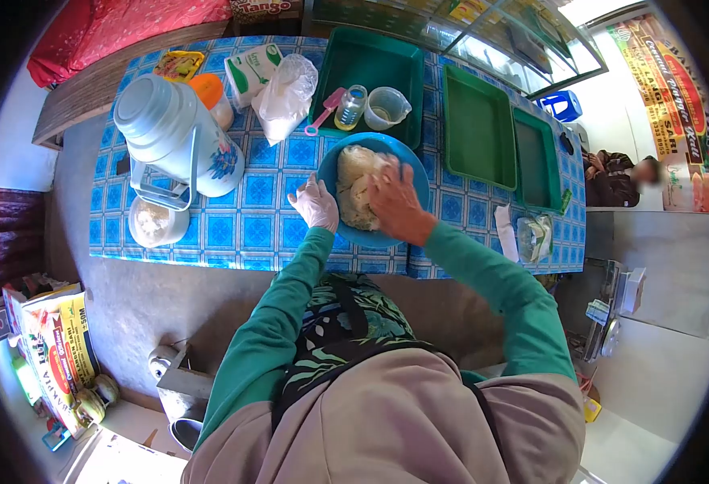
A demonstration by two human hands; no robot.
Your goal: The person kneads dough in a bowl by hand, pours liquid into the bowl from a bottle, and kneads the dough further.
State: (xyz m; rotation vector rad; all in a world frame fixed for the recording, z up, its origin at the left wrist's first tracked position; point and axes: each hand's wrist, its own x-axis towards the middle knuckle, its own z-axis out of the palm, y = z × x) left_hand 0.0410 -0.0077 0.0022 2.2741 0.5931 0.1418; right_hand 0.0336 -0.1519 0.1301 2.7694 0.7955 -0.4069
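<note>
Your open, white-gloved left hand (316,206) rests against the round blue plastic bowl (416,166), apparently steadying it; your bare right hand (401,202), fingers spread, lies on the pale, lumpy dough (356,164) inside, above the blue-checked, cloth-covered surface (266,238).

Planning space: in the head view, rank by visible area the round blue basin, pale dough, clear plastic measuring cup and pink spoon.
1. Blue basin
2. Pale dough, partly under the right hand
3. Measuring cup
4. Pink spoon
</note>
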